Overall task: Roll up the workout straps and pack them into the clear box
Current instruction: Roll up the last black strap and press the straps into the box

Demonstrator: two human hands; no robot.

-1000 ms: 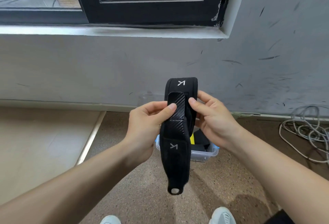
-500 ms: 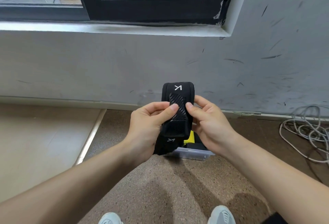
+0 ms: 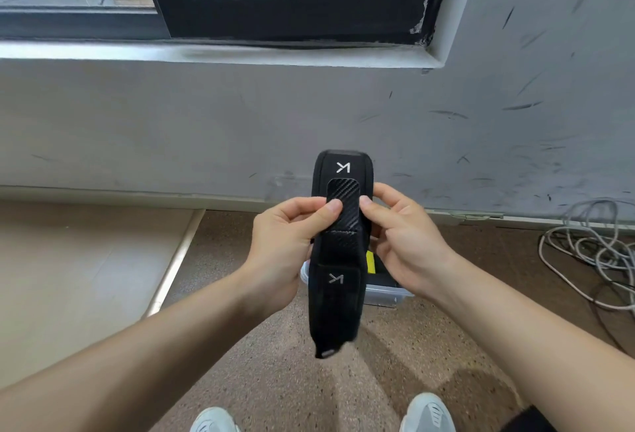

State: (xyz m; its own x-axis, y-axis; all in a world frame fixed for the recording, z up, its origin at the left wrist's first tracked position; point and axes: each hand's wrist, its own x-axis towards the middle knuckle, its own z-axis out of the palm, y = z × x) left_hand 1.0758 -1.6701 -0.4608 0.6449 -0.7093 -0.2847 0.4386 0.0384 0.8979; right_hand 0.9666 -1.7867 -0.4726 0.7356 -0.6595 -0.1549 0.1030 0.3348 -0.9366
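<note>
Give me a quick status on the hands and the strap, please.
Left hand and right hand both pinch the black padded workout strap, lower end hanging unrolled. Clear plastic box beneath, partly hidden. Nothing blocking it.

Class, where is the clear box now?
Head view, centre: the clear box sits on the floor behind the held strap, under the right hand.

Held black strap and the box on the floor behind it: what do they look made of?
The strap looks like matte black padded fabric, maybe neoprene or nylon: it bends softly and hangs limp. Its tab shows a glossy carbon-weave pattern, probably a synthetic print. The box is clear smooth plastic: contents show through its wall.
</note>
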